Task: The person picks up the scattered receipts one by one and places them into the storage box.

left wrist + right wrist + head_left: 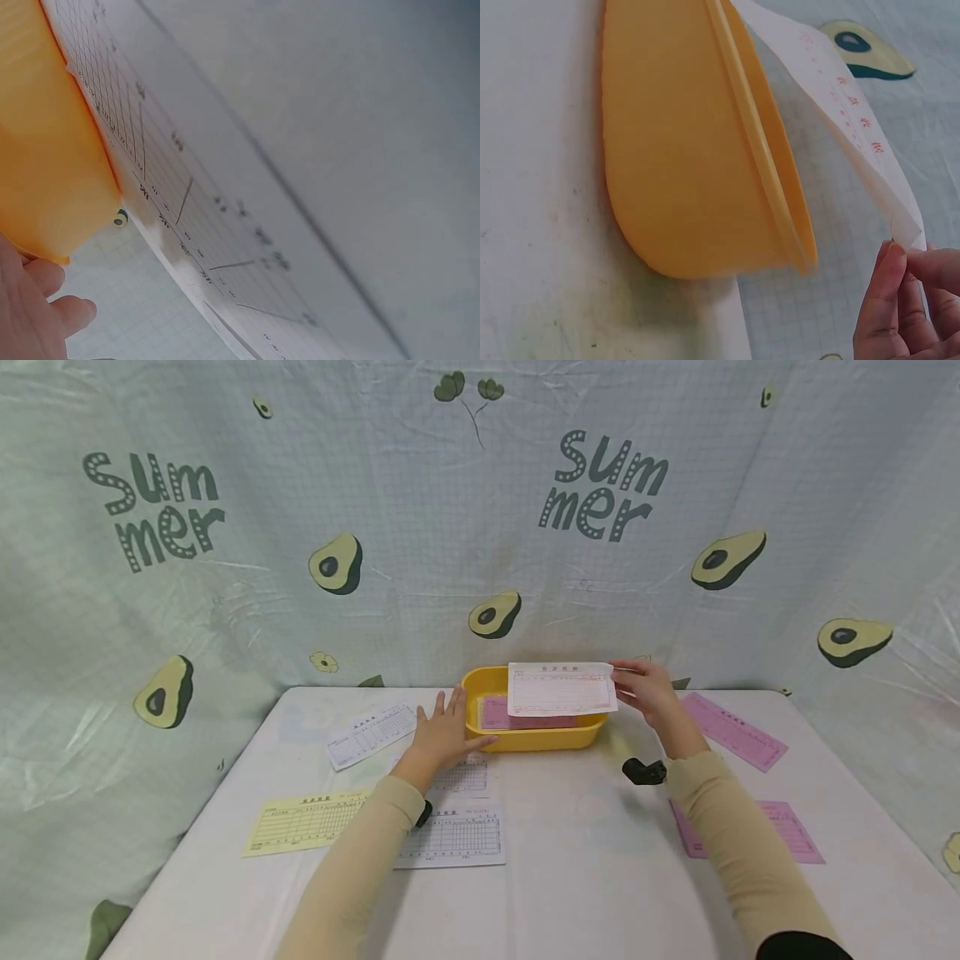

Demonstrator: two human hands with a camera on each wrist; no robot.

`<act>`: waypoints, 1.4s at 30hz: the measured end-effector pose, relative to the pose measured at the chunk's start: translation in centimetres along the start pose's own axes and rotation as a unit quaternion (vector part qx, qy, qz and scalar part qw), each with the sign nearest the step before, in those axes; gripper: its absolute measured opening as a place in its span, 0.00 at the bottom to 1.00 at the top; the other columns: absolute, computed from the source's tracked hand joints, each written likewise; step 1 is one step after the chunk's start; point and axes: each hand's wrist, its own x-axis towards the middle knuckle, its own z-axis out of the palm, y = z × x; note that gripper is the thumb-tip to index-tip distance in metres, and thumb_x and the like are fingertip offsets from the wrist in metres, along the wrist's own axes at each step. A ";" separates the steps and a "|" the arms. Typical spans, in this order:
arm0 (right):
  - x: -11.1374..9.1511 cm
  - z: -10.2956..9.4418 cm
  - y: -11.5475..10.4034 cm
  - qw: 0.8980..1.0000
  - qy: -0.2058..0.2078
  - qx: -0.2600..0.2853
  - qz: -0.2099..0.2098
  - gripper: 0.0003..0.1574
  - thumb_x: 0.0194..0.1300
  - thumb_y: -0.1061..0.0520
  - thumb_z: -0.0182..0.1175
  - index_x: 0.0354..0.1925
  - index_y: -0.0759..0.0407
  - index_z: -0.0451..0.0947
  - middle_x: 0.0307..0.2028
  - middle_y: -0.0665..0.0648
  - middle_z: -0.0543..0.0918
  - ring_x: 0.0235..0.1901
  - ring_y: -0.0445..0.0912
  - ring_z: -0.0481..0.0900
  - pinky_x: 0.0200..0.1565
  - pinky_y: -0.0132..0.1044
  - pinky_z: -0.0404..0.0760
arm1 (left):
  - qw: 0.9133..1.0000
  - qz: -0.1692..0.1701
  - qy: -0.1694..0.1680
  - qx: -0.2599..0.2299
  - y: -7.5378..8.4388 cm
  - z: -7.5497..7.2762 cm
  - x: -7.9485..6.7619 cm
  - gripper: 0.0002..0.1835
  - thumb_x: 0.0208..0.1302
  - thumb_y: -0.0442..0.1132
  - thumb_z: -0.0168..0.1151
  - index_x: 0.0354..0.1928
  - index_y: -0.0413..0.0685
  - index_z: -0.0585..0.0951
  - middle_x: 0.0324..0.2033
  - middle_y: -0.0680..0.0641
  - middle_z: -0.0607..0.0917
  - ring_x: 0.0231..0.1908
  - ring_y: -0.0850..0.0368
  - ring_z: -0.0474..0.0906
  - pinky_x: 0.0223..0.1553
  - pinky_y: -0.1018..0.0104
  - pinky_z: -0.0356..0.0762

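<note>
A yellow plastic basket (540,741) stands at the back of the table, with pink slips (536,722) lying inside. My right hand (647,689) pinches the right end of a white receipt slip with red print (562,691), held above the basket. In the right wrist view, thumb and fingertips grip a corner of that slip (855,124), whose long edge bows slightly. At the basket's left end, my left hand (442,735) touches it with spread fingers, the thumb lying along the front wall. The left wrist view catches its fingertips (73,313) beside the basket's side (52,135).
White forms (450,839) lie below the left hand, and another white form (371,735) is farther left. A yellow form (306,822) sits at the left. Two pink slips, a far one (735,729) and a nearer one (791,831), lie on the right. A printed curtain (420,527) hangs behind.
</note>
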 end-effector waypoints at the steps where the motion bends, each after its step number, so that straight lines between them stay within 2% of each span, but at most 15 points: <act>1: 0.1 0.3 0.0 1.000 -0.002 -0.003 0.001 0.29 0.79 0.58 0.55 0.73 0.66 0.67 0.55 0.58 0.76 0.42 0.40 0.78 0.56 0.34 0.81 | 1.000 0.000 0.000 0.000 0.0 0.0 0.0 0.61 0.66 0.75 0.53 0.81 0.38 0.42 0.81 0.41 0.46 0.79 0.37 0.42 0.73 0.31 0.39; 3: 0.4 0.8 -0.1 1.000 -0.006 -0.009 0.001 0.29 0.79 0.59 0.55 0.72 0.67 0.67 0.58 0.61 0.76 0.42 0.40 0.78 0.56 0.34 0.80 | 1.000 0.000 -0.001 0.001 0.1 0.0 0.0 0.61 0.66 0.75 0.53 0.81 0.38 0.42 0.81 0.41 0.46 0.79 0.38 0.42 0.73 0.31 0.39; 9: 1.1 2.3 -0.1 1.000 -0.006 -0.021 -0.001 0.27 0.78 0.61 0.55 0.70 0.68 0.70 0.60 0.65 0.77 0.40 0.41 0.79 0.50 0.31 0.83 | 1.000 -0.004 -0.001 0.001 0.3 -0.2 0.0 0.61 0.65 0.75 0.53 0.81 0.38 0.42 0.81 0.41 0.46 0.79 0.38 0.42 0.73 0.31 0.40; 13: 1.4 3.2 0.0 1.000 -0.003 -0.028 0.006 0.26 0.77 0.61 0.56 0.69 0.67 0.71 0.61 0.67 0.76 0.41 0.42 0.79 0.51 0.33 0.83 | 1.000 -0.008 -0.005 -0.002 0.3 -0.2 0.0 0.61 0.65 0.75 0.53 0.82 0.38 0.42 0.81 0.41 0.46 0.79 0.38 0.41 0.73 0.31 0.39; 20: 1.7 4.2 0.1 0.999 -0.002 -0.035 0.014 0.24 0.77 0.61 0.57 0.67 0.67 0.73 0.58 0.67 0.78 0.37 0.41 0.80 0.46 0.29 0.84 | 1.000 -0.009 -0.002 -0.004 0.3 -0.1 0.0 0.62 0.66 0.75 0.54 0.81 0.38 0.42 0.81 0.41 0.46 0.79 0.38 0.41 0.73 0.31 0.40; 23: 2.0 4.6 0.0 0.999 0.000 -0.049 0.011 0.23 0.77 0.62 0.57 0.66 0.67 0.74 0.57 0.67 0.78 0.38 0.43 0.81 0.48 0.32 0.84 | 1.000 -0.006 0.000 -0.005 0.3 -0.1 0.1 0.61 0.66 0.75 0.53 0.81 0.38 0.42 0.81 0.40 0.46 0.79 0.38 0.41 0.73 0.31 0.40; 27: 2.5 5.1 0.0 0.997 0.004 -0.080 -0.003 0.21 0.76 0.63 0.58 0.63 0.69 0.76 0.57 0.69 0.79 0.45 0.51 0.82 0.55 0.40 0.83 | 1.000 -0.003 0.003 -0.002 0.3 -0.1 0.1 0.61 0.66 0.75 0.53 0.81 0.38 0.42 0.81 0.40 0.46 0.79 0.38 0.42 0.73 0.31 0.40; 30: 2.6 5.5 0.1 0.994 0.012 -0.106 -0.021 0.18 0.75 0.66 0.58 0.60 0.71 0.77 0.56 0.71 0.79 0.49 0.57 0.82 0.56 0.45 0.82 | 1.000 -0.002 0.003 -0.002 0.3 -0.2 0.1 0.61 0.66 0.75 0.53 0.81 0.38 0.41 0.81 0.40 0.46 0.79 0.37 0.42 0.73 0.31 0.40; 33: 2.7 5.7 0.3 0.990 0.025 -0.133 -0.042 0.16 0.75 0.67 0.58 0.57 0.71 0.78 0.54 0.71 0.80 0.49 0.59 0.82 0.56 0.47 0.82 | 1.000 -0.003 0.002 -0.004 0.4 -0.2 0.0 0.61 0.66 0.74 0.54 0.81 0.38 0.41 0.81 0.40 0.47 0.79 0.37 0.42 0.73 0.31 0.39; 42: 2.8 6.2 0.7 0.971 0.055 -0.217 -0.083 0.12 0.75 0.64 0.58 0.51 0.69 0.82 0.48 0.68 0.83 0.45 0.57 0.82 0.52 0.45 0.84 | 1.000 -0.003 0.003 -0.005 0.4 -0.2 0.0 0.62 0.66 0.75 0.53 0.81 0.38 0.41 0.81 0.40 0.47 0.79 0.37 0.42 0.73 0.31 0.40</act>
